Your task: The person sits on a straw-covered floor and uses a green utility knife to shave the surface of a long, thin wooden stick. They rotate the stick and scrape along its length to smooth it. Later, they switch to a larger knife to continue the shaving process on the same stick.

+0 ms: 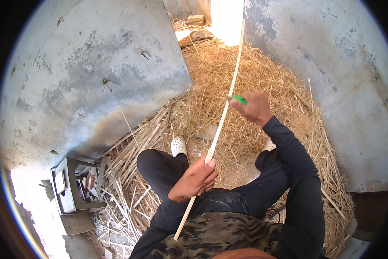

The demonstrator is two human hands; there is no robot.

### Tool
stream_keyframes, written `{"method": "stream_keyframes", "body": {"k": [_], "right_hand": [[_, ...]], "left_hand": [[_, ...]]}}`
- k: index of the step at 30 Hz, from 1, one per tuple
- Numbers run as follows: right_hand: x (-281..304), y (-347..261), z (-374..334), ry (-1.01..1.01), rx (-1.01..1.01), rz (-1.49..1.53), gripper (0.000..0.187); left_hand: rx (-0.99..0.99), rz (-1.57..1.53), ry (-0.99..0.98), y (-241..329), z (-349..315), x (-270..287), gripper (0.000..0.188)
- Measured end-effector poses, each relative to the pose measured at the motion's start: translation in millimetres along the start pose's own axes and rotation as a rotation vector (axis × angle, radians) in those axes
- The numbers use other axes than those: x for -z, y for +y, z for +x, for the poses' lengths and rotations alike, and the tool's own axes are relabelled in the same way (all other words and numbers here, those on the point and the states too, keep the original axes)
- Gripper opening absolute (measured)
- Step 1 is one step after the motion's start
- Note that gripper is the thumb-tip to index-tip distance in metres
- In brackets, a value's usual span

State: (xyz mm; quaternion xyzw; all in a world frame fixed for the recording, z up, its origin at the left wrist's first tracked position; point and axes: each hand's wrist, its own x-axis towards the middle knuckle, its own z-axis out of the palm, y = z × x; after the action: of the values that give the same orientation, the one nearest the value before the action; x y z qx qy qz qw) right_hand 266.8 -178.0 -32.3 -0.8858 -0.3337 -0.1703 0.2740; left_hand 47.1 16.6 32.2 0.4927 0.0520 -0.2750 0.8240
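A long, pale bamboo strip slants across the view, from above my lap up toward the bright opening at the back. My left hand is closed around its lower part, thumb on top, with the tail end passing over my lap. Farther along, my right hand is closed on a small green-handled tool. The working end of that tool meets the strip near its middle; it is too small and blurred to tell its exact kind.
Straw-like shavings cover the floor ahead. Loose strips lie heaped at the left, near a wooden box with things inside. Worn walls stand on both sides. A pale clog is on my left foot.
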Motion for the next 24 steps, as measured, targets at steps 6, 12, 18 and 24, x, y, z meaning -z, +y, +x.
{"method": "stream_keyframes", "body": {"k": [6,12,18,24], "right_hand": [[-3.8,-15.9,-8.0,0.152,0.201,-0.023,0.075],[17.0,52.7,16.3,0.192,0.071,-0.189,0.076],[36.2,101.1,31.8,0.306,-0.081,-0.245,0.073],[50.8,150.5,26.4,0.295,-0.205,-0.415,0.067]], "left_hand": [[0.008,0.057,-0.019,-8.8,-15.6,6.7,0.019],[-0.03,0.223,-0.077,-23.7,-43.0,9.0,0.023],[0.079,0.247,-0.105,-39.1,-81.1,8.4,0.027],[0.052,0.536,-0.105,-52.3,-105.2,6.6,0.029]]}}
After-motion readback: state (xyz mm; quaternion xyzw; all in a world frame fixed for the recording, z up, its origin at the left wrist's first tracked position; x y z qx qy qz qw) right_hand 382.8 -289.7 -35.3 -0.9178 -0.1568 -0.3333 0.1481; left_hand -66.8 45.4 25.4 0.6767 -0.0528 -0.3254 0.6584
